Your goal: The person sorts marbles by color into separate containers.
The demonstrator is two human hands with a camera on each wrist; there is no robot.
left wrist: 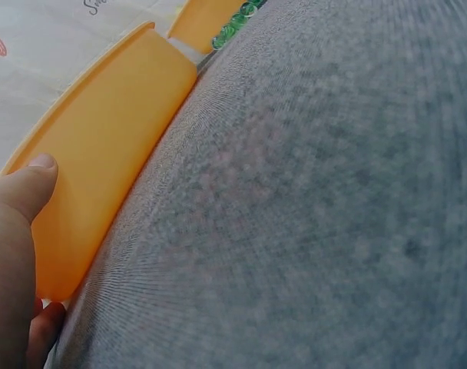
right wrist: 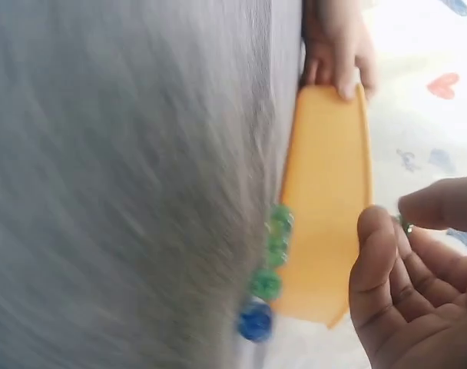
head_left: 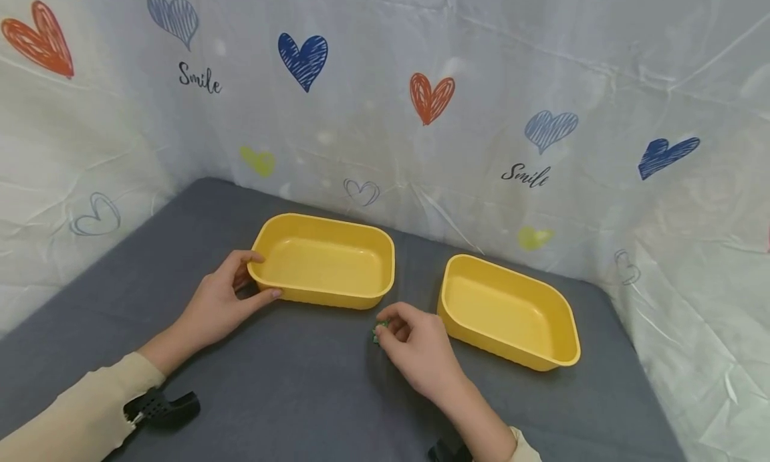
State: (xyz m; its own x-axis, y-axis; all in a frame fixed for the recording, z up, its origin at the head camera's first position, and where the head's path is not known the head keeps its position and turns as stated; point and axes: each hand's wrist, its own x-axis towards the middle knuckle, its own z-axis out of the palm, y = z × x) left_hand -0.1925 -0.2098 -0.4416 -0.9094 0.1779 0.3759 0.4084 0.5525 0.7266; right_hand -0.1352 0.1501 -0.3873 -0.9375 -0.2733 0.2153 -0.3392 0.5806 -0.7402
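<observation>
My left hand (head_left: pixel 219 305) grips the left end of a yellow plastic box (head_left: pixel 325 299), its thumb on the front wall and a finger over the rim. The left wrist view shows the thumb (left wrist: pixel 38 181) pressed on the box's outer side. My right hand (head_left: pixel 421 352) is between this box and a second yellow box (head_left: pixel 502 345). Its thumb and index finger pinch a small green marble (right wrist: pixel 405 223), mostly hidden by the fingertips. Several green glass marbles (right wrist: pixel 278 234) and a blue marble (right wrist: pixel 255 321) lie on the table below, largely covered by the hand in the head view.
A dark grey cloth (head_left: pixel 289 395) covers the table. Behind it hangs a white curtain (head_left: pixel 373 148) printed with hearts and the word Smile. Black wrist mounts (head_left: pixel 161 408) stick out from the sleeves. The insides of both boxes show bare yellow bottoms.
</observation>
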